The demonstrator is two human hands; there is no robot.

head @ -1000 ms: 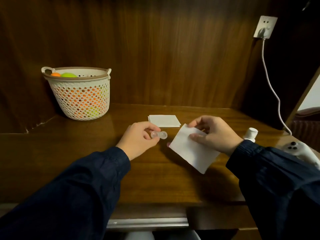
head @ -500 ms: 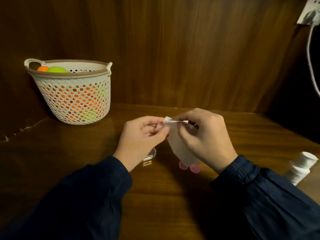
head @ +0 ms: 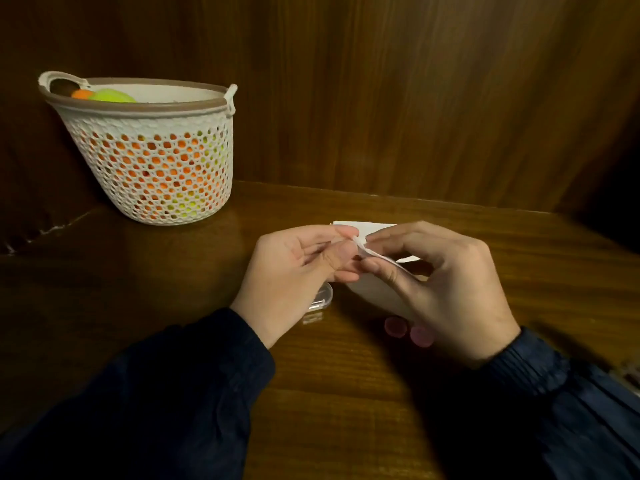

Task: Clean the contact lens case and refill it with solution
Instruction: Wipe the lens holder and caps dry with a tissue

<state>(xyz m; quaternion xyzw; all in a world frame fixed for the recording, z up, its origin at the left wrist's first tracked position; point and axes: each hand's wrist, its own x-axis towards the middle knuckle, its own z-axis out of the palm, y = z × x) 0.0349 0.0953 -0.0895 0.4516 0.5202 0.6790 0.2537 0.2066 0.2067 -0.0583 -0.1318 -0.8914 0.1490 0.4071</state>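
Head view, left hand [head: 294,271] fingers still pinching lens case, right hand [head: 446,282] fingers still gripping tissue [head: 377,289], bottle gone.

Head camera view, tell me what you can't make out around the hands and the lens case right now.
- Lens case: hidden between the left hand fingers and the tissue; whether the wipe touches it is unclear.
- Clear plastic piece: mostly behind the left hand.
- Pink caps: blurred, partly under the right hand.
- Folded tissues: largely behind the hands.
- Object at the right edge: cut off, unidentifiable.
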